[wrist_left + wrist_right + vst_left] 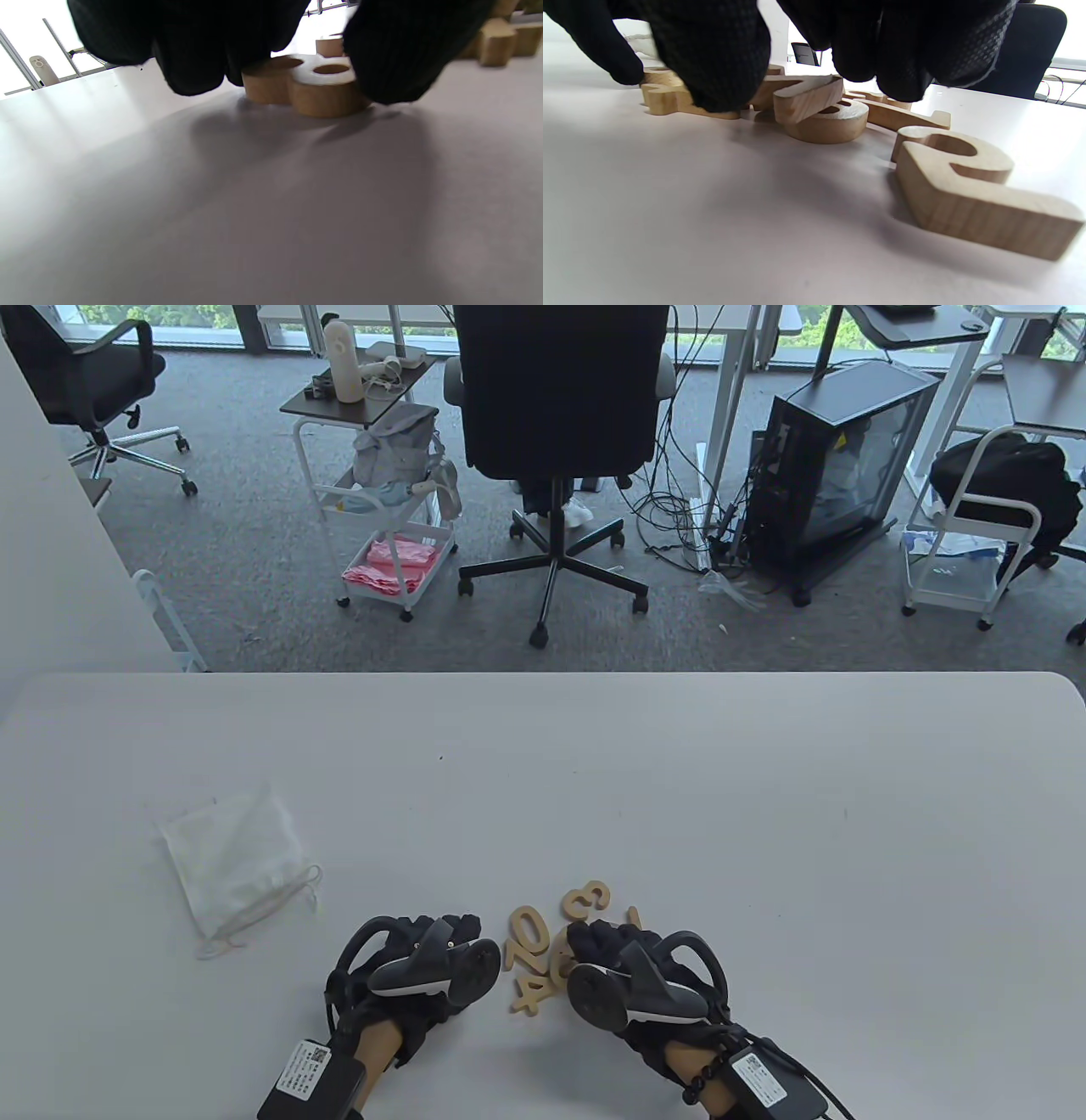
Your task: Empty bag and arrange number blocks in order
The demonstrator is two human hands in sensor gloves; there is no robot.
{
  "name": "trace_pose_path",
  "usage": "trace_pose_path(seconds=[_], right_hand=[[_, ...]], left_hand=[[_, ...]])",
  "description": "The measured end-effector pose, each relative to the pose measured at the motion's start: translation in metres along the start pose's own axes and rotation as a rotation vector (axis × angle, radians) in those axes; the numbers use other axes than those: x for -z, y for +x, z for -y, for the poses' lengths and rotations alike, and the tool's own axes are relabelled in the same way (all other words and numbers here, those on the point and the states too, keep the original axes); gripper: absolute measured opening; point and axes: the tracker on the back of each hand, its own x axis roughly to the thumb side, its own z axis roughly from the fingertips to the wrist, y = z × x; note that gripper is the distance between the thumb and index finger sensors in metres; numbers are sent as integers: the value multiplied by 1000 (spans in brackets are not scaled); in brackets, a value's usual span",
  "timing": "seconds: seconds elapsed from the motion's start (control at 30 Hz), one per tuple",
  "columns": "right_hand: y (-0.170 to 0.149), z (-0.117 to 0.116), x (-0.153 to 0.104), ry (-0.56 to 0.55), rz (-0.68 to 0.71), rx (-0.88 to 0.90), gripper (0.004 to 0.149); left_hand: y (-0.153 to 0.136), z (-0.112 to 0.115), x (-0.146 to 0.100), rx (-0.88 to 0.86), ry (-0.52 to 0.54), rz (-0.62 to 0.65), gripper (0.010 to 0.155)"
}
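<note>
White table [679,780]: limp white bag [233,861] at left, wooden number blocks [543,942] clustered near front edge.

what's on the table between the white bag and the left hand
Nothing: in the table view, the stretch of table between the white drawstring bag and the left hand is bare.

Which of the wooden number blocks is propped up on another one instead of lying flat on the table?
The block under the right hand: the angled piece whose end rests on the round block. The 2 lies flat.
</note>
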Motion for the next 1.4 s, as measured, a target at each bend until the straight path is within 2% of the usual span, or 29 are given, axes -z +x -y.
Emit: trace_pose_path(seconds=[0.1,0.37,0.47,0.77,0.97,1.17,1.27,1.4], right_hand=[[0,-2,2,-2,4,-17,83],[2,-7,5,-14,15,-75,79],[3,-10,6,-6,21,-92,75],[6,-6,6,-80,54,-199,69],[4,-6,6,-119,47,-182,69],[1,2,3,-151,37,-66,71],[-9,12,0,-175,-11,-17,70],[-44,26,-9,-213,-188,26,67]], left_hand=[[-4,-2,-1,-9,-15,-6,93],[-24,-16,-17,-82,75,-78,95],[-30,-17,-19,-98,81,-100,95],[-33,-15,-18,-96,100,-115,94],[-33,-15,-18,-98,102,-120,93],[-35,-16,-19,-105,114,-127,93],[-36,-16,-20,-109,122,-134,93],[-36,-16,-20,-107,127,-136,93]])
